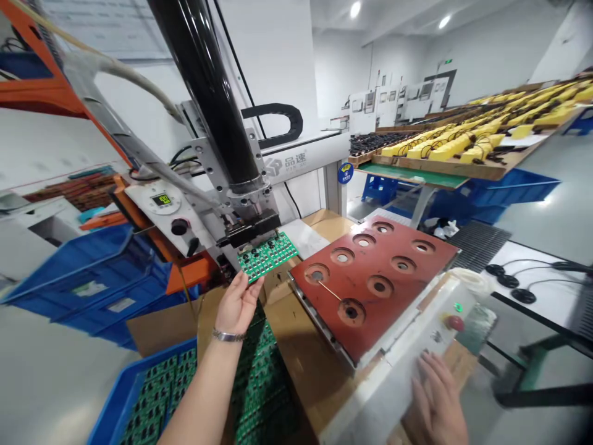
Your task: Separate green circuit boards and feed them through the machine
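My left hand [239, 303] grips the near edge of a green circuit board [267, 258] that carries rows of small parts. The board's far edge lies under the black head [250, 227] of a machine, where several black parts stand on it. Whether the board touches the head I cannot tell. At the lower right my right hand [435, 398] rests on the white front housing [407, 364] with its fingers stretched out and nothing in them. A red button [454, 322] and a lit green button [458, 306] sit just beyond its fingertips.
A red-brown plate [356, 272] with several round recesses lies between my hands. Below my left arm, a carton [213, 315] and a blue bin [109, 395] hold more green boards. Blue crates [88, 278] stand at left. Yellow blocks [449, 148] with black cables fill a far table.
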`<state>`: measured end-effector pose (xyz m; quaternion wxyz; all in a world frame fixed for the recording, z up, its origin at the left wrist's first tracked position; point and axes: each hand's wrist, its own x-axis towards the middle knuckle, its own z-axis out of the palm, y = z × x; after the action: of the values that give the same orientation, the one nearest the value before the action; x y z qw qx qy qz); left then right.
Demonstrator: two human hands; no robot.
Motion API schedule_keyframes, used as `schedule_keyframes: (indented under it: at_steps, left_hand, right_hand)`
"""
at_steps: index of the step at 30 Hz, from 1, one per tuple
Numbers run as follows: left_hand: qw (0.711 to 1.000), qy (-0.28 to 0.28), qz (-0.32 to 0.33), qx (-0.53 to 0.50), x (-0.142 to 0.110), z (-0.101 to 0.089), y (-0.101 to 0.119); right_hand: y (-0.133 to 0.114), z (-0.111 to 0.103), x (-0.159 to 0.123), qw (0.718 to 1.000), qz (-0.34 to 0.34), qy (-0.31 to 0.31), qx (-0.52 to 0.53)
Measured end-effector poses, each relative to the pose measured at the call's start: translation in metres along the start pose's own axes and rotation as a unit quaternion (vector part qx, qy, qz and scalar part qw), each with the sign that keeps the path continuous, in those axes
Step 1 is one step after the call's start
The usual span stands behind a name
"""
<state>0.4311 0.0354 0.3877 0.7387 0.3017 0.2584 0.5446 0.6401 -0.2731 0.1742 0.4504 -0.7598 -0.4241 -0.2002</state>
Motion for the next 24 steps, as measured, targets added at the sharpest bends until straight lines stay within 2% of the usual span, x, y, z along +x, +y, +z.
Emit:
schedule_keyframes:
  at_steps: [8, 24]
  left_hand:
    - [1.0, -0.001, 0.008, -0.003, 0.003, 0.0063, -0.0018]
    - [1.0, 0.015, 0.015, -0.009, 0.0064, 0.0064, 0.0016]
  right_hand:
    - [-0.0001, 0.0009, -0.0007, 1.0, 0.006, 0.005, 0.004]
    - [-0.0011, 0.0006, -0.0003, 1.0, 0.006, 0.003, 0.004]
